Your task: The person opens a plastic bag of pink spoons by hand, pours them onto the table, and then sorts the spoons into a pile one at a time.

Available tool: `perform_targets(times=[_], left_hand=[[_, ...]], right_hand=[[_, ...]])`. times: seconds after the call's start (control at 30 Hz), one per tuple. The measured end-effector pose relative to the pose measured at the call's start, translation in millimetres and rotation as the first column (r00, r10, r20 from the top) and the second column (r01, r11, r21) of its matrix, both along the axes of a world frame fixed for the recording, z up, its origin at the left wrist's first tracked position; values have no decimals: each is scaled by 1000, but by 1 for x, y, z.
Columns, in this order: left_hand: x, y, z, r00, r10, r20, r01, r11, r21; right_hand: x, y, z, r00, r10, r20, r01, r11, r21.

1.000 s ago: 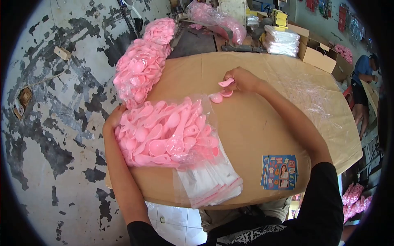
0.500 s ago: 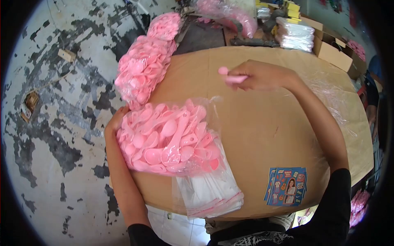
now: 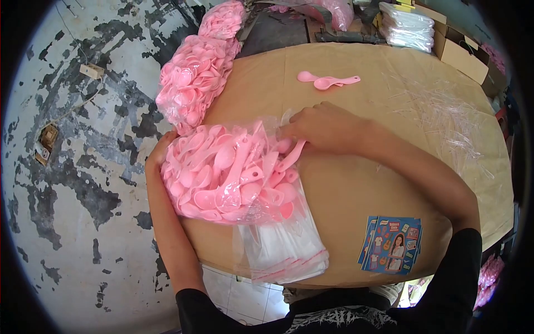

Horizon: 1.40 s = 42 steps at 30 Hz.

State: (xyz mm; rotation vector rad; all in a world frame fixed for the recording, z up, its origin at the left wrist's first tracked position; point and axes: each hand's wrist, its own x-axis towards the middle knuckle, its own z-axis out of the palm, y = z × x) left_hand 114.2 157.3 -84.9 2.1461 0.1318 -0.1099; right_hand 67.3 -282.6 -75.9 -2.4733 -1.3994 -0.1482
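A clear plastic bag full of pink plastic spoons (image 3: 228, 172) lies on the brown cardboard-covered table (image 3: 356, 183). My left hand (image 3: 158, 153) presses against the bag's far left side, mostly hidden behind it. My right hand (image 3: 320, 128) is at the bag's open mouth, fingers closed on a pink spoon (image 3: 292, 156) that sticks out of the pile. Two loose pink spoons (image 3: 327, 81) lie side by side on the table beyond my right hand.
A stack of empty clear zip bags (image 3: 283, 247) lies at the near table edge. Printed cards (image 3: 392, 244) sit to the right. Larger bags of pink spoons (image 3: 192, 83) lean against the peeling wall. Cardboard boxes (image 3: 464, 58) and white packets (image 3: 409, 25) stand at the back.
My right hand set the pink spoons down at the far side of the table, then came back to the bag's mouth and closed on another spoon. The left hand stayed put.
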Motion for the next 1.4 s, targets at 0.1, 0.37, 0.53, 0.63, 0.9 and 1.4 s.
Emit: perform_targets(times=[0.1,0.37,0.53,0.63,0.9,1.4], left_hand=[[6,10,-2,997,1,-80,-6,999,-53],[7,15,-10,999,-23,-27,21,997,-70],[22,34,-19,997,-70,-17,70,997,-40],[27,37,-23,997,-35,-63,30,996,-82],[28,41,-25,992,-118,-35,115,990,-87],[27,40,-28,998,-50,-42,47,997,-68]], right_hand=[[19,-26,23,997,48,-53,-44,997,64],[41,-95,66,825,-131,-550,237,963,127],[64,-113,57,868,-131,-478,265,938,224],[63,-110,56,908,-247,-340,322,928,188],[8,-50,87,944,-188,-272,212,975,62],[82,-127,7,819,-574,-22,573,819,-40]])
